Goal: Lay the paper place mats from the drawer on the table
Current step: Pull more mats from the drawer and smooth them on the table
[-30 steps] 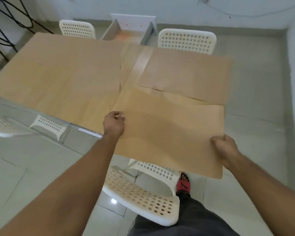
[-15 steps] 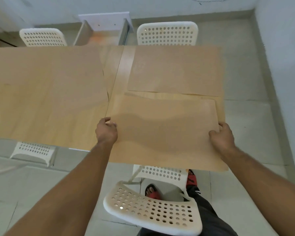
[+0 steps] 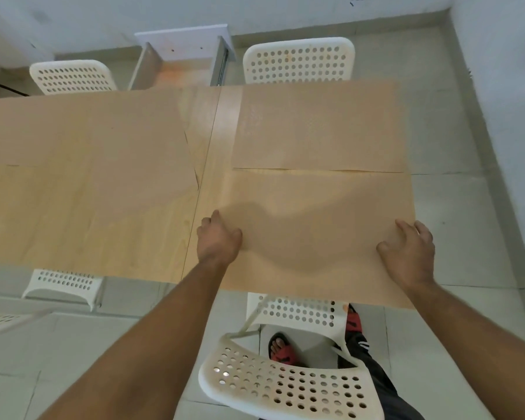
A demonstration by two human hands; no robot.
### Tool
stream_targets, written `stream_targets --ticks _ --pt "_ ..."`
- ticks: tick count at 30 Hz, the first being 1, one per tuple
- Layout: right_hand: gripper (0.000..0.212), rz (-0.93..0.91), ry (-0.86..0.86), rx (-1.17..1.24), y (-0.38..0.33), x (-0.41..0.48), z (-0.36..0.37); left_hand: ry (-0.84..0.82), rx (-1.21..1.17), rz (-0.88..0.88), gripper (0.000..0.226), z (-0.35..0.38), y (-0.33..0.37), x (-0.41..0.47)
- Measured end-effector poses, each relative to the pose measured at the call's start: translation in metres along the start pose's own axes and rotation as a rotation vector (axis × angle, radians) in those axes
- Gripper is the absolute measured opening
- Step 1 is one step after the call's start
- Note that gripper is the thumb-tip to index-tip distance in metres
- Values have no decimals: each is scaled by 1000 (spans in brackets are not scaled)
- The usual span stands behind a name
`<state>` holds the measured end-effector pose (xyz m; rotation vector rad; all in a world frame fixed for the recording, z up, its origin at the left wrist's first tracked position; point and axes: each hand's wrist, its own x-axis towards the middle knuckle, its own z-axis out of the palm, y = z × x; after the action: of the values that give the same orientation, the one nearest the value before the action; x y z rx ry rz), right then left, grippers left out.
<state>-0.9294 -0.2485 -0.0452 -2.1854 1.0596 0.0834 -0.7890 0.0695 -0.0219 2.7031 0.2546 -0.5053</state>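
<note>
The wooden table (image 3: 208,165) carries several brown paper place mats. One lies far right (image 3: 319,125) and two cover the left half (image 3: 82,131) (image 3: 88,216). The near-right place mat (image 3: 309,207) lies on the table with a shallow ripple, its near edge hanging slightly over the table's front. My left hand (image 3: 217,237) grips this mat's left edge with curled fingers. My right hand (image 3: 406,253) rests palm down on its right edge, fingers spread. The open white drawer (image 3: 179,65) stands beyond the table's far side.
White perforated chairs stand around the table: two at the far side (image 3: 73,77) (image 3: 299,60), one near left (image 3: 62,283), and one right in front of me (image 3: 285,386). My feet in red sandals (image 3: 281,350) are on the tiled floor. A wall is close at the right.
The near-right mat has been carried forward and lowered onto the table, lining up below the far-right mat. My right hand went from pinching its edge to lying flat on it.
</note>
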Motion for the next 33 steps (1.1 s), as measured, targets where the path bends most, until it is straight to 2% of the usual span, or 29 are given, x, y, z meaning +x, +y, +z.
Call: stream_targets --ticks 7,18,25,33 --pt "69 -93 -41 -321 15 6 -3 -60 108 -11 78 10 3 -2" --pt "85 -129 -122 -381 21 2 8 -26 140 -8 72 15 8 7" --pt "83 -196 -141 -488 20 7 9 -17 204 -19 68 14 11 13" --pt "85 -221 -145 -504 19 10 12 -18 219 -16 67 15 9 16"
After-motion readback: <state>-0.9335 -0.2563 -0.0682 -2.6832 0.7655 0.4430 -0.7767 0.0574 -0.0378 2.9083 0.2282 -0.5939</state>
